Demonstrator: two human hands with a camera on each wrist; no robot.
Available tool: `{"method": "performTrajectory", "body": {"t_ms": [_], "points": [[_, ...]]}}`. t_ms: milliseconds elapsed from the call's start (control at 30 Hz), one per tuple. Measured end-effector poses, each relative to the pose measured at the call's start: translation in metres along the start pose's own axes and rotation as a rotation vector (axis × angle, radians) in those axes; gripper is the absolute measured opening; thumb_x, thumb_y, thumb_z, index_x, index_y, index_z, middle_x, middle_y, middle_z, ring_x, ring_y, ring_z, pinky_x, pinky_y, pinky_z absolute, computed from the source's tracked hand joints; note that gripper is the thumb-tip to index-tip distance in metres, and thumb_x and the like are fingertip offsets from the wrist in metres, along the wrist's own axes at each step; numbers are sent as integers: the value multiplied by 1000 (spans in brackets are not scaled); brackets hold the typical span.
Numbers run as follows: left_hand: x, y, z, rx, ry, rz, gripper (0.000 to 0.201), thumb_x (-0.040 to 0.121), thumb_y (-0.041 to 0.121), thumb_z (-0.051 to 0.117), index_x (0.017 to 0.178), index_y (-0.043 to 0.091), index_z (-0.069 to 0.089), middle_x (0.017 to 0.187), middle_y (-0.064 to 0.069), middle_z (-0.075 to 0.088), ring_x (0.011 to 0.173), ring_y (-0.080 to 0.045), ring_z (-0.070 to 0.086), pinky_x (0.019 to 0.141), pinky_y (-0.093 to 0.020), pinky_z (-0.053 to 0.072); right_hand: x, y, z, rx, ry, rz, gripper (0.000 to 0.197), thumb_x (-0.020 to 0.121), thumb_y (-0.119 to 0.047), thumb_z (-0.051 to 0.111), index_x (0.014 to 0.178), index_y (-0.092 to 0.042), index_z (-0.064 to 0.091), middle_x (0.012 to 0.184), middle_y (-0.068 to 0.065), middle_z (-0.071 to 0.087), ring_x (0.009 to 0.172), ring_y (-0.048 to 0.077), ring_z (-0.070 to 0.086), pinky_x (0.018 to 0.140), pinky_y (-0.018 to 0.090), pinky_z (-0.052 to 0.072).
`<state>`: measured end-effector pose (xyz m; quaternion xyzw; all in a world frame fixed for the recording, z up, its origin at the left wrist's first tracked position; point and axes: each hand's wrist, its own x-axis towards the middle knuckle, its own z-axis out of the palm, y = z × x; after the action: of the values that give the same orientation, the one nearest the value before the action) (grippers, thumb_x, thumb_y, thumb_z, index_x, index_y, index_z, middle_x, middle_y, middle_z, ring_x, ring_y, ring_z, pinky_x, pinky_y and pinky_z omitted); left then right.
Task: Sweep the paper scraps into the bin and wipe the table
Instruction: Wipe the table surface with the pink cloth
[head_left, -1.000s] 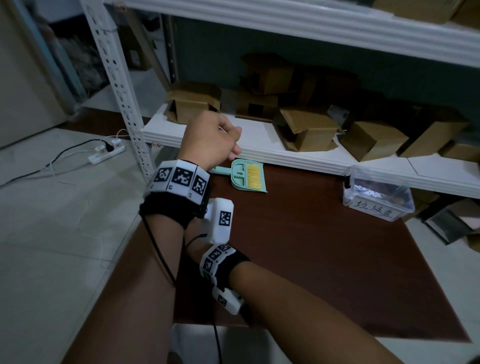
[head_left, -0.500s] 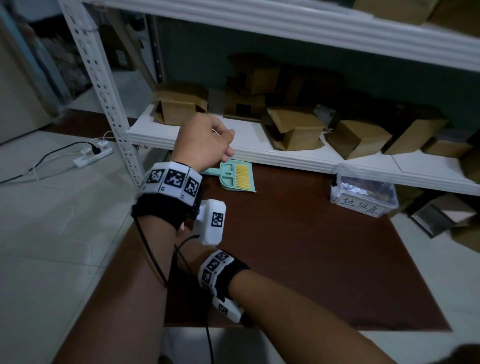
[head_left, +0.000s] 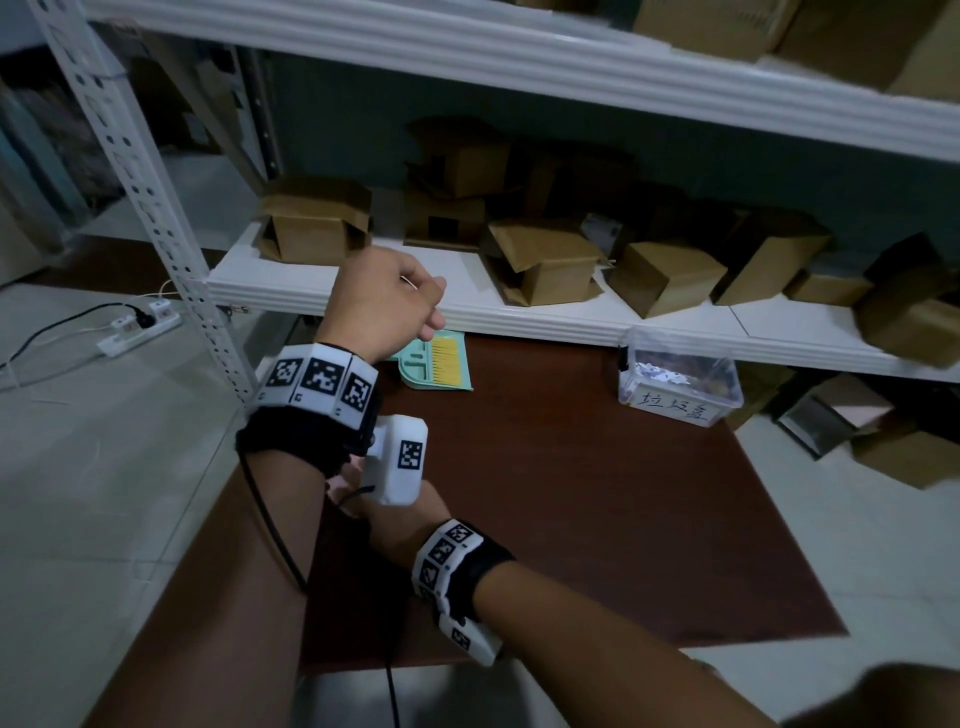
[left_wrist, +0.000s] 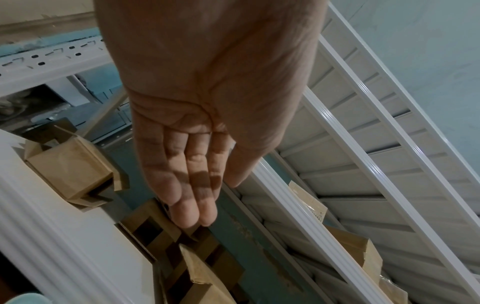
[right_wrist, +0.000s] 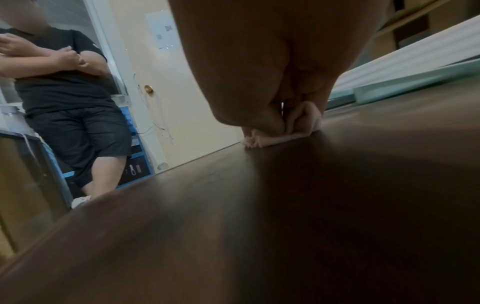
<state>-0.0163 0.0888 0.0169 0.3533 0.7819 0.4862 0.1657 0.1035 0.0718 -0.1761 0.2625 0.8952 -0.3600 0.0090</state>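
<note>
My right hand (right_wrist: 291, 121) grips a bunched pale cloth (right_wrist: 298, 131) and presses it onto the dark brown table (head_left: 597, 519) near its left edge. In the head view that hand (head_left: 400, 525) is mostly hidden under my left wrist camera. My left hand (head_left: 426, 306) hangs raised in front of the white shelf edge, its fingers (left_wrist: 192, 197) relaxed and holding nothing. A mint-green dustpan with a yellow-bristled brush (head_left: 436, 364) lies at the table's far edge. The clear plastic bin (head_left: 680, 384), labelled in handwriting, stands at the far right with paper scraps inside.
A white metal shelf (head_left: 519, 317) with several cardboard boxes overhangs the table's far side. Its perforated post (head_left: 156, 208) stands at the left. A power strip (head_left: 135, 325) lies on the tiled floor. Another person (right_wrist: 64, 92) stands beyond the table's left side.
The right hand with the cloth has slid slightly toward me on the table. The left hand stays raised by the shelf. The head view has shifted a little.
</note>
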Motion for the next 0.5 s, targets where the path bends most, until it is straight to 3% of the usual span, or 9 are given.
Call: {"method": "performTrajectory", "body": {"t_ms": [67,200,333,500], "points": [[1,2,4,1,-4,9,23,104,30,67,91,14,75,71,1,80,68,-17,79,85,-45,66,-2,-4,-16,-110,13,-64,36,96,-33,58,128,-17,60,132,15,63,114,37,63,98,49,53],[2,5,13,15,-15,25,23,104,30,67,89,16,75,69,4,79,66,-14,78,84,-43,66,-12,5,-48,-395,-53,-52,39,99,-11,53,137,-6,52,139,21,53,113,43,60,91,46,49],[4,9,21,12,-27,36,23,103,30,67,88,16,76,68,4,79,64,-13,78,83,-41,66,-23,28,-69,-510,5,-46,50,99,-8,49,149,-7,40,159,19,34,120,44,58,95,45,47],[6,12,31,-4,-35,49,23,103,29,68,87,15,76,68,2,79,66,-17,79,85,-43,66,-18,81,-80,-552,71,3,63,99,-16,52,158,-19,29,167,5,23,136,35,51,100,41,49]]}}
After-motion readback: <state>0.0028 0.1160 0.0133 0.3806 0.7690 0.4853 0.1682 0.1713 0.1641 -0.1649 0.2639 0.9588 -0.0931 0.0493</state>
